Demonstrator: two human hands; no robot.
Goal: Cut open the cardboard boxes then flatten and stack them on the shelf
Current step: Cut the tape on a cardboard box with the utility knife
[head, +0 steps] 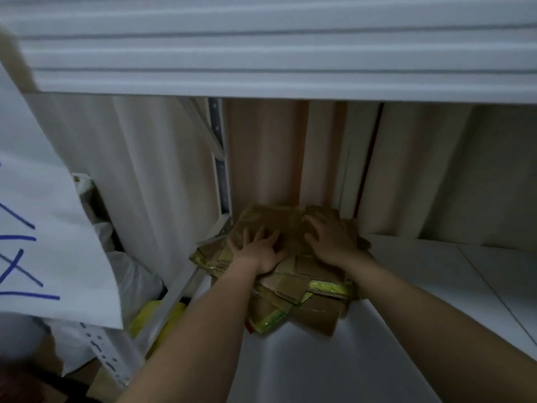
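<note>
Dim light, cream curtain [151, 158] behind, white paper sign [43, 228] left

The flattened boxes [293, 274] are brown matt cardboard, creased and rough at the torn edges, with strips of glossy yellow-green tape [328, 287]. The shelf [406, 286] under them is smooth white board with a faint sheen. Its upright post [220, 175] is white painted metal with punched holes. Behind hangs soft, matt beige cloth [145, 170]. A white paper sheet [58, 228] bears blue pen lines.

Both forearms [436, 324] bare, seemingly no sleeves or rings.
</note>
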